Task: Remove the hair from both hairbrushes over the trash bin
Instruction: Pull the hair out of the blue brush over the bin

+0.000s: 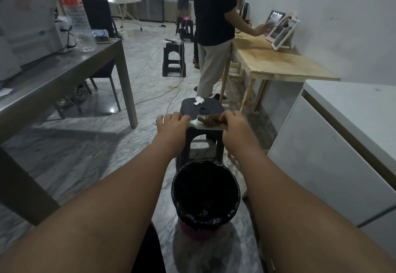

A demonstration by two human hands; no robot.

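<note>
At frame centre, the left hand (171,123) gripped the pale paddle hairbrush (200,124) by its handle end, steadying it above the black-lined round trash bin (182,200), while the right hand (234,124) pinched the brown hair clump (209,121).

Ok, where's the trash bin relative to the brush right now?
In the head view the trash bin stands on the floor at centre, between the forearms, nearer the person than the hairbrush, which both hands hold in front of the black stool.

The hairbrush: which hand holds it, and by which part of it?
The left hand grips the hairbrush by its handle. The right hand pinches the clump of brown hair on the bristles, near the far end of the head.
</note>
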